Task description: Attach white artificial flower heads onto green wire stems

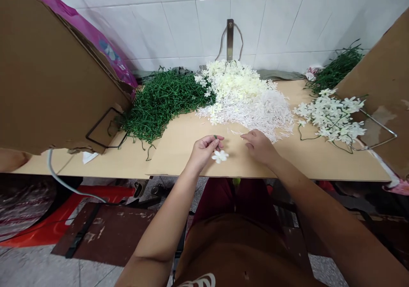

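Observation:
My left hand (204, 147) is closed in a pinch on a small green stem with a white artificial flower (220, 156) hanging from it, just above the cardboard-covered table (179, 150). My right hand (259, 145) rests on the table with its fingers curled, fingertips touching a thin white plastic piece at the edge of the white stamen pile (262, 110). Behind it lies a heap of cream flower heads (233, 82). A pile of green stems (161, 101) lies to the left.
Finished flower sprigs (332, 116) lie at the right beside a cardboard sheet (383, 86). A large cardboard box (47, 69) with a pink bag (96, 35) stands at the left. More green stems (338, 69) sit at the back right. The white tiled wall is behind.

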A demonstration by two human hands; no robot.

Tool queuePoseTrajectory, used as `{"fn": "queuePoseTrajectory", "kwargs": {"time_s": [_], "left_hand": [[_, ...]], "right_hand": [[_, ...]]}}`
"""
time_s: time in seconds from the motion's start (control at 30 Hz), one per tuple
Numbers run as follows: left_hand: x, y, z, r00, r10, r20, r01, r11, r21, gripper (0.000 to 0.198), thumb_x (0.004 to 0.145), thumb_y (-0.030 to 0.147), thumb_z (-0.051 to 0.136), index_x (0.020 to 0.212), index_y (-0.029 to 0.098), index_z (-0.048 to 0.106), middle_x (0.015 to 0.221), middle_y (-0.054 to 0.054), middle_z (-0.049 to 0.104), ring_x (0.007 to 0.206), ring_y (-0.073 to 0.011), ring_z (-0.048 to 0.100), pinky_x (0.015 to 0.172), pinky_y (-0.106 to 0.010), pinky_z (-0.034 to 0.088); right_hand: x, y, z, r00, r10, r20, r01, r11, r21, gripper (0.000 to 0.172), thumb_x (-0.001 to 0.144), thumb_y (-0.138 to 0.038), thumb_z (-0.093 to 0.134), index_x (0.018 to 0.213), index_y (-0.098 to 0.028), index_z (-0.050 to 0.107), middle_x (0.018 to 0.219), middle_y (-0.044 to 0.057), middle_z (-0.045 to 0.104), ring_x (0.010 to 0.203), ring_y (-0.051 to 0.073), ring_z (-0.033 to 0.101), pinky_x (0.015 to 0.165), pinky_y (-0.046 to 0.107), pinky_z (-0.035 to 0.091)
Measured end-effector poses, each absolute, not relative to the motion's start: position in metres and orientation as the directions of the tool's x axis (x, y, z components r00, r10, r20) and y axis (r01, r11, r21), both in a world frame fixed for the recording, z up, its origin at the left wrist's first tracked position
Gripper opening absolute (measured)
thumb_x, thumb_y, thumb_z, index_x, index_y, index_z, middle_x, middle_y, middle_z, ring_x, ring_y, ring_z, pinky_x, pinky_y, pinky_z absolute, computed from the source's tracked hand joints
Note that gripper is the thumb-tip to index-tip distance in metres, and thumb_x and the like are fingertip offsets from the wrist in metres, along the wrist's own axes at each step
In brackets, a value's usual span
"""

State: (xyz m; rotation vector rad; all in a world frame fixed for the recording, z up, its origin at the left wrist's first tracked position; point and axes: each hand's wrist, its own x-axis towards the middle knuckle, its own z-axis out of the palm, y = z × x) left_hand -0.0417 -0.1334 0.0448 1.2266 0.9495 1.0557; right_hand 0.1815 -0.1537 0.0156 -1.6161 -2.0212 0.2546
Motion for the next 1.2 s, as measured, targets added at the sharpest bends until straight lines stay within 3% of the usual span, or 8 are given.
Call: {"fn": "queuePoseTrajectory", "kwargs": {"time_s": [0.23,0.37,0.47,0.6,0.87,0.93,1.03,1.2], "left_hand": [[-0.012,-0.107,0.044,0.378,0.921,-0.090,0.024,0.087,0.996,0.006,0.072,0.018,0.068,0.071,0.013,0.066,0.057,0.002,0.063,0.053,-0.0076,0.052,0.059,-0.022,0.042],[0.001,-0.087,0.041,0.421,0.896,-0.142,0.089,0.115,0.989,0.008,0.074,0.018,0.068,0.070,0.012,0.066,0.054,0.001,0.060,0.052,-0.0076,0.050,0.057,-0.022,0.041],[0.007,-0.074,0.039,0.487,0.860,-0.153,0.180,0.073,0.981,0.011,0.075,0.021,0.068,0.068,0.012,0.066,0.059,0.000,0.062,0.055,-0.0078,0.051,0.059,-0.022,0.041],[0.005,-0.061,0.037,0.550,0.820,-0.155,0.312,-0.030,0.950,0.013,0.077,0.024,0.067,0.070,0.013,0.069,0.062,0.001,0.063,0.058,-0.0089,0.051,0.062,-0.024,0.041],[-0.020,-0.005,0.046,0.144,0.988,0.051,0.459,-0.112,0.882,0.007,0.076,0.016,0.064,0.077,0.016,0.071,0.073,-0.002,0.067,0.066,-0.0131,0.056,0.068,-0.026,0.045],[-0.023,0.014,0.049,0.067,0.990,0.122,0.521,-0.139,0.842,0.011,0.076,0.016,0.064,0.083,0.018,0.071,0.082,-0.003,0.067,0.075,-0.0155,0.058,0.076,-0.029,0.047],[-0.016,0.037,0.048,0.019,0.968,0.249,0.702,-0.190,0.686,0.020,0.077,0.019,0.066,0.096,0.020,0.072,0.098,-0.007,0.066,0.093,-0.0211,0.061,0.091,-0.035,0.047],[0.007,0.055,0.042,0.097,0.970,0.222,0.860,-0.194,0.472,0.024,0.080,0.022,0.065,0.103,0.022,0.072,0.108,-0.011,0.064,0.108,-0.0273,0.060,0.095,-0.038,0.044]], "right_hand": [[0.187,-0.116,0.008,-0.101,0.943,0.318,0.856,0.245,-0.454,0.016,0.079,-0.011,0.052,0.075,-0.016,0.068,0.085,0.015,0.063,0.090,0.030,0.056,0.084,0.044,0.047],[0.192,-0.108,0.014,-0.063,0.922,0.381,0.808,0.271,-0.523,0.010,0.078,-0.017,0.052,0.069,-0.020,0.057,0.073,0.009,0.062,0.073,0.023,0.057,0.071,0.037,0.047],[0.192,-0.099,0.020,0.062,0.920,0.386,0.725,0.224,-0.651,0.007,0.080,-0.026,0.052,0.074,-0.022,0.053,0.066,0.003,0.060,0.059,0.018,0.055,0.060,0.032,0.045],[0.185,-0.081,0.029,0.192,0.920,0.340,0.485,0.213,-0.849,0.012,0.074,-0.032,0.059,0.076,-0.022,0.053,0.066,0.000,0.059,0.061,0.017,0.056,0.063,0.031,0.046],[0.176,-0.062,0.014,0.211,0.935,0.285,0.268,0.225,-0.937,0.016,0.072,-0.036,0.061,0.075,-0.022,0.055,0.065,-0.001,0.056,0.061,0.015,0.052,0.062,0.030,0.044],[0.176,-0.062,0.013,0.202,0.936,0.289,0.234,0.240,-0.942,0.017,0.073,-0.037,0.061,0.075,-0.022,0.054,0.065,-0.001,0.056,0.061,0.015,0.052,0.061,0.030,0.044],[0.174,-0.064,0.016,0.167,0.937,0.306,0.236,0.264,-0.935,0.015,0.075,-0.037,0.060,0.076,-0.022,0.054,0.065,-0.001,0.056,0.060,0.015,0.053,0.060,0.029,0.043],[0.172,-0.068,0.022,0.131,0.946,0.296,0.314,0.244,-0.918,0.011,0.076,-0.033,0.058,0.076,-0.022,0.054,0.064,0.000,0.056,0.058,0.015,0.053,0.058,0.029,0.042]]}}
